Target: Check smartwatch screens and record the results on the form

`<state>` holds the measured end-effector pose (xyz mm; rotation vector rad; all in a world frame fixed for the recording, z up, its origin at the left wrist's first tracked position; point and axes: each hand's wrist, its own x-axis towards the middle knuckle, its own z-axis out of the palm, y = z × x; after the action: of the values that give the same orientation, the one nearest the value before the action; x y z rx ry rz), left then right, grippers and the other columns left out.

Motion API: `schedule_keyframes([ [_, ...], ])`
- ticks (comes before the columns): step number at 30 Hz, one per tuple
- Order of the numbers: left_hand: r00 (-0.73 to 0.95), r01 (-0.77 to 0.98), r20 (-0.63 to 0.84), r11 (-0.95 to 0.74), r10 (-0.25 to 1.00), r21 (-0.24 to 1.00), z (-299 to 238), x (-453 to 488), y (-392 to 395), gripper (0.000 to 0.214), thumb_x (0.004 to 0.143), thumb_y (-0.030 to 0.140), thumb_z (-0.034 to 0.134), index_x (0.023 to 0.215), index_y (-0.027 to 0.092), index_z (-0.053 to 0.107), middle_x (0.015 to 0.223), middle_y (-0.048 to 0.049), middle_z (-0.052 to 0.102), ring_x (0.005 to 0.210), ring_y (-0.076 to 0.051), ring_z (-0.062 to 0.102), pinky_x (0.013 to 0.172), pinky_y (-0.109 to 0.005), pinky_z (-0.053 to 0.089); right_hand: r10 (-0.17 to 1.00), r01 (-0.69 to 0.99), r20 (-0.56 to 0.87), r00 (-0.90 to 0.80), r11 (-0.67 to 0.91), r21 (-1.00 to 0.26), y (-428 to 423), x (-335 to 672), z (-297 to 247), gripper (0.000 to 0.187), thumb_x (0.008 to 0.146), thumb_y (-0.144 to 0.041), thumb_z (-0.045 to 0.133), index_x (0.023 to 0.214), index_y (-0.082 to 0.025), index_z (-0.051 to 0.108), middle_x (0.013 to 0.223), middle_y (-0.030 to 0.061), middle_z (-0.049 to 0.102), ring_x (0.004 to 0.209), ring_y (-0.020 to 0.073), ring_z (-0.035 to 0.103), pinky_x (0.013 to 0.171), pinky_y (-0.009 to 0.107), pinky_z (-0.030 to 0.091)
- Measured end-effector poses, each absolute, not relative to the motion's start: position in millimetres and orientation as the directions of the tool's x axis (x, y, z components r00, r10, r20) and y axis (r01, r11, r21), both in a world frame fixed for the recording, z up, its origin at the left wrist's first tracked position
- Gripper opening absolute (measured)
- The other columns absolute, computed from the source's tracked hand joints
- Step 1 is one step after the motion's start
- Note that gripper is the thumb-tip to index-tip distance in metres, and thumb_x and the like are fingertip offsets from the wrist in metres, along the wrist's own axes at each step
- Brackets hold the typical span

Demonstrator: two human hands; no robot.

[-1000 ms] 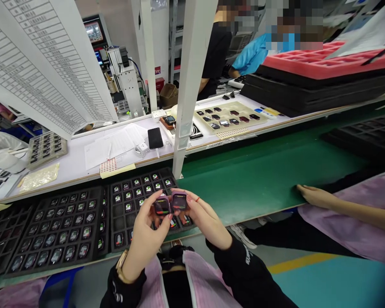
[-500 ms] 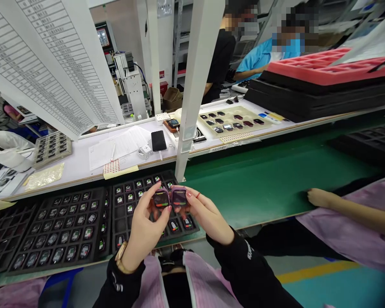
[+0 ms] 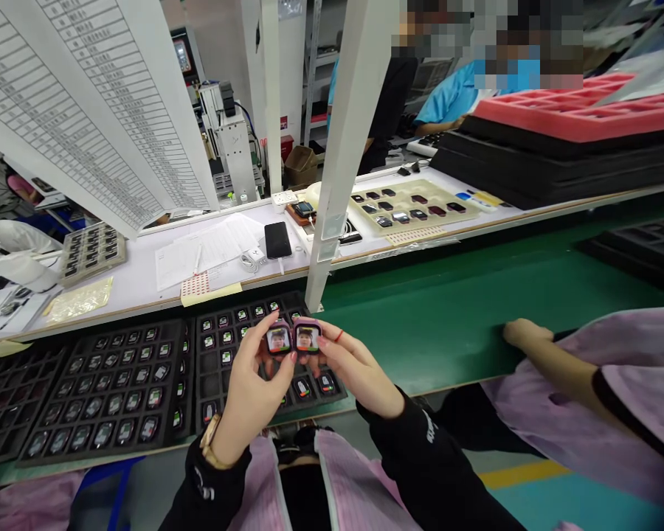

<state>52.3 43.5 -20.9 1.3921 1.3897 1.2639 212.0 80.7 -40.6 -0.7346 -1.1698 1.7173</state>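
Note:
My left hand grips a square smartwatch case between thumb and fingers. A second smartwatch case is pinched in my right hand. The two are held side by side, apparently touching at their edges, screens toward me. Both have purplish frames and lit displays showing a picture of a person. Beneath them lies a black foam tray with several more watch cases in its pockets, partly hidden by my hands. Lit watch cases sit in its front row.
More black trays of watches lie to the left on the green bench. A white post rises behind my hands. On the shelf are a phone, papers and a beige tray. A co-worker's arm rests at the right.
The two watch screens changed from dark with a coloured strip to a bright picture of a person. My hands keep their hold. The co-worker's arm at the right moved left.

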Motion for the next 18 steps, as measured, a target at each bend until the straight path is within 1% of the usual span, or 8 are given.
schedule_keyframes([
  [3, -0.091, 0.196, 0.125, -0.105, 0.988, 0.975, -20.3, 51.2, 42.7, 0.052, 0.084, 0.032, 0.061, 0.133, 0.026, 0.046, 0.125, -0.0089, 0.056, 0.098, -0.019, 0.059, 0.077, -0.028, 0.053, 0.904, -0.322, 0.009, -0.427, -0.143, -0.936, 80.3, 211.6, -36.8, 0.051, 0.08, -0.04, 0.067, 0.125, -0.02, 0.055, 0.096, 0.007, 0.064, 0.062, 0.0105, 0.052, 0.058, 0.026, 0.047],
  [6, -0.087, 0.189, 0.134, -0.116, 0.987, 0.975, -20.3, 50.7, 42.8, 0.05, 0.085, 0.033, 0.06, 0.132, 0.026, 0.047, 0.128, -0.0084, 0.054, 0.104, -0.02, 0.058, 0.085, -0.03, 0.052, 0.899, -0.322, 0.014, -0.438, -0.142, -0.936, 79.7, 210.9, -33.4, 0.053, 0.078, -0.038, 0.069, 0.126, -0.02, 0.054, 0.096, 0.0075, 0.064, 0.07, 0.0129, 0.057, 0.058, 0.024, 0.047],
  [9, -0.085, 0.176, 0.14, -0.124, 0.986, 0.977, -21.0, 50.6, 43.3, 0.048, 0.085, 0.033, 0.06, 0.131, 0.026, 0.048, 0.131, -0.0084, 0.052, 0.107, -0.021, 0.057, 0.087, -0.031, 0.051, 0.9, -0.306, 0.008, -0.436, -0.14, -0.942, 79.4, 210.8, -33.0, 0.054, 0.078, -0.037, 0.07, 0.127, -0.02, 0.052, 0.096, 0.007, 0.064, 0.074, 0.0138, 0.058, 0.058, 0.023, 0.047],
  [12, -0.093, 0.176, 0.151, -0.133, 0.984, 0.975, -22.5, 50.9, 44.2, 0.045, 0.085, 0.032, 0.06, 0.129, 0.027, 0.05, 0.132, -0.0073, 0.051, 0.108, -0.02, 0.057, 0.089, -0.03, 0.051, 0.904, -0.271, -0.002, -0.428, -0.131, -0.954, 79.6, 211.3, -34.3, 0.053, 0.08, -0.039, 0.068, 0.127, -0.02, 0.052, 0.096, 0.0071, 0.064, 0.073, 0.0136, 0.059, 0.059, 0.024, 0.048],
  [15, -0.111, 0.184, 0.15, -0.128, 0.982, 0.974, -24.2, 51.5, 45.5, 0.042, 0.085, 0.031, 0.06, 0.126, 0.026, 0.052, 0.129, -0.0072, 0.053, 0.107, -0.02, 0.057, 0.089, -0.03, 0.051, 0.907, -0.257, -0.007, -0.422, -0.127, -0.958, 80.5, 212.1, -36.3, 0.052, 0.081, -0.04, 0.066, 0.127, -0.019, 0.052, 0.097, 0.0074, 0.064, 0.073, 0.0135, 0.059, 0.059, 0.024, 0.048],
  [18, -0.117, 0.175, 0.136, -0.114, 0.984, 0.978, -25.6, 52.3, 46.6, 0.043, 0.085, 0.032, 0.061, 0.126, 0.024, 0.052, 0.126, -0.0085, 0.055, 0.106, -0.02, 0.058, 0.088, -0.032, 0.051, 0.908, -0.265, -0.007, -0.418, -0.129, -0.956, 82.1, 212.9, -38.5, 0.055, 0.079, -0.039, 0.069, 0.127, -0.019, 0.052, 0.098, 0.0078, 0.064, 0.074, 0.0143, 0.059, 0.058, 0.024, 0.048],
])
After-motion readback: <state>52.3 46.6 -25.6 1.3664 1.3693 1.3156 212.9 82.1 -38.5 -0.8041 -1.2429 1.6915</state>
